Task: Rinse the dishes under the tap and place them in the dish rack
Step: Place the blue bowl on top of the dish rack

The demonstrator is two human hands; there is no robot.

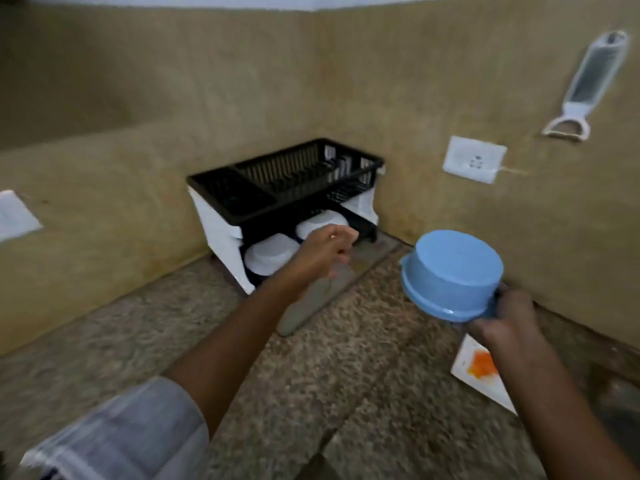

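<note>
Right hand [504,317] grips the upturned blue pot [450,273] by one handle; wet, it could slip onto the counter [346,358] short of the dish rack [287,181]. Left hand [323,252] reaches loosely curled, holding nothing.

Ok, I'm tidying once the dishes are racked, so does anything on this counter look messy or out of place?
Yes: the white board by the right hand carries an orange smear, apparently food residue. Otherwise the white bowls sit upside down in the dish rack.

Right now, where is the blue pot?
The blue pot is upside down on the right, gripped by the right hand above the counter, right of the dish rack.
</note>
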